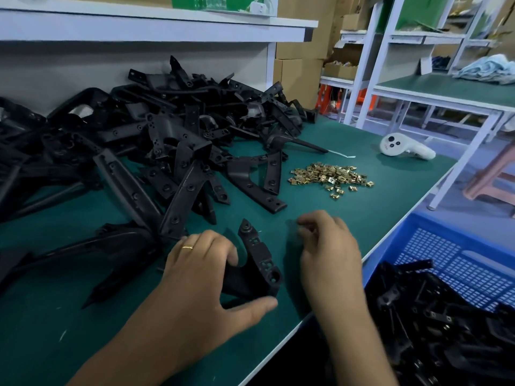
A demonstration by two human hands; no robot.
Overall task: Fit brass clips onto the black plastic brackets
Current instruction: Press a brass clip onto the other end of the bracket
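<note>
The green tabletop [362,207] is laid out as a work station, with stock kept within reach on every side. The big heap of black plastic brackets [156,140] fills the left and back, so a fresh part can be pulled toward the body without stretching. To the right, below the tabletop edge, a blue crate [446,246] holds brackets that seem already fitted, since small metal pieces show on some. The pile of brass clips [331,175] lies between heap and edge, ahead of the right hand, probably so that hand can feed itself.

One bracket [259,263] is pinned against the tabletop by the left hand [206,268], fingers over its back and thumb underneath, its pocketed face turned up toward the right hand; this grip likely steadies it for pushing a clip on. The right hand [328,246], blurred, hovers just beside it with fingers curled narrow; I cannot tell whether they pinch a clip.
</note>
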